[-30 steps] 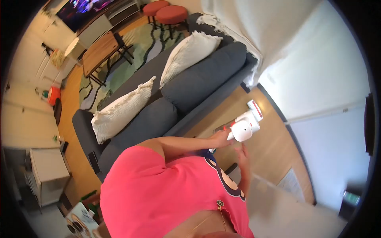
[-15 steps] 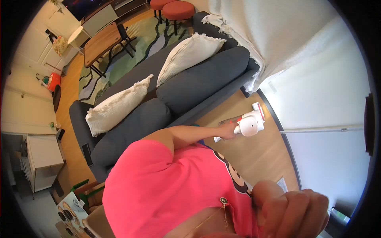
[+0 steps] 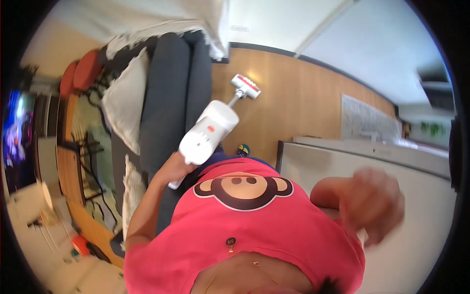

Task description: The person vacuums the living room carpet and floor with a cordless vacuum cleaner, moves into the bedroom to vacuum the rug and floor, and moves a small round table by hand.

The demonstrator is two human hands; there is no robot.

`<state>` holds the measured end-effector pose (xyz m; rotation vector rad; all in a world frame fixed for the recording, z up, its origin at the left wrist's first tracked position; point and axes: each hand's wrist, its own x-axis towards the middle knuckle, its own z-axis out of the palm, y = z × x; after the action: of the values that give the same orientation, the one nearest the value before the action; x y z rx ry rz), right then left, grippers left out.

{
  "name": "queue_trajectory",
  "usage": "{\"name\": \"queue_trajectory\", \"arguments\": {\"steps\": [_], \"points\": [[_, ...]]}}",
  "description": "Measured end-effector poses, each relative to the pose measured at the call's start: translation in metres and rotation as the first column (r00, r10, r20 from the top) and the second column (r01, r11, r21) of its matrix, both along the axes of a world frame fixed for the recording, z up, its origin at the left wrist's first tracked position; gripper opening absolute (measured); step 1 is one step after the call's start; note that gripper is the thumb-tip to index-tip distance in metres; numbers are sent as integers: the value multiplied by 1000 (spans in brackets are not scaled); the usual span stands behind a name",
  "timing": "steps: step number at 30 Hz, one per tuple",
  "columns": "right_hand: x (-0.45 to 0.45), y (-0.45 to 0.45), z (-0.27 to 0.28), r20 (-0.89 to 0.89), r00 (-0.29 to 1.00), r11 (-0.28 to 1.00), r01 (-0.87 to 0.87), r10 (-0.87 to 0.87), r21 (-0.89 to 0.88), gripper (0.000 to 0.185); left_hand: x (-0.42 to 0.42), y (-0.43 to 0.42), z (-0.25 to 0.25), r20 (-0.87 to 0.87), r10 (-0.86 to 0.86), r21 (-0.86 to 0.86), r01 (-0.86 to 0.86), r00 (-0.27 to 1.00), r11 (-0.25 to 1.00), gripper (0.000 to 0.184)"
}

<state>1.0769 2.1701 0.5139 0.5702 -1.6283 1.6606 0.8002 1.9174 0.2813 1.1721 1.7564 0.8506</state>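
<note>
My left hand point(image 3: 176, 169) grips the vacuum point(image 3: 197, 143), likely steering its floor head point(image 3: 247, 86) ahead. My right hand point(image 3: 373, 203) blurs — open or closed, I cannot tell.

The sofa point(image 3: 166, 93) bars the way left of the left hand point(image 3: 175, 168). Ahead and right, the floor point(image 3: 279, 103) lies open.

My right hand point(image 3: 374, 203) blurs, its fingers hard to separate, while the white vacuum point(image 3: 210, 132) hides part of my left hand point(image 3: 175, 169), perhaps the fingertips. The television point(image 3: 18, 134) shows a picture too smeared to read.
</note>
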Motion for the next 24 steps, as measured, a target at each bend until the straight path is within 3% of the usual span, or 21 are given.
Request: {"name": "queue_trajectory", "arguments": {"steps": [1,2,3,6,9,12,13,16,19,22,24], "points": [[-4,-5,1,87,939,942,334,-331,-18,21,-6,-3,13,38,6,-46,-4,999,999,37],[-8,-10,1,227,777,796,605,-587,-8,21,-14,-6,25,77,24,-98,-17,997,995,36],[-8,-7,-5,296,635,687,718,-713,112,19,-24,-6,31,84,20,-124,-9,996,992,35],[21,8,-26,701,458,705,703,-546,90,28,-36,4,38,87,-10,-170,25,996,985,34],[13,18,-61,831,300,671,732,-469,115,34,-58,44,39,-3,-168,-199,164,986,966,33],[-4,25,-86,796,75,680,573,-600,458,33,-72,82,18,-26,-268,-307,247,963,919,37],[0,26,-84,815,23,715,494,-579,494,35,-69,94,9,-57,-288,-250,265,956,931,35],[19,16,-89,810,-19,682,528,-586,505,37,-49,133,-6,-153,-232,-39,228,961,973,32],[25,6,-89,823,-132,611,607,-552,507,39,-51,174,-61,-266,-171,191,226,949,955,30],[31,0,-93,842,-233,564,652,-488,507,41,-48,225,-82,-147,-123,-156,99,982,983,34],[33,-7,-94,854,-292,549,666,-431,505,42,-35,256,-69,-54,-38,-209,26,998,978,32]]}}
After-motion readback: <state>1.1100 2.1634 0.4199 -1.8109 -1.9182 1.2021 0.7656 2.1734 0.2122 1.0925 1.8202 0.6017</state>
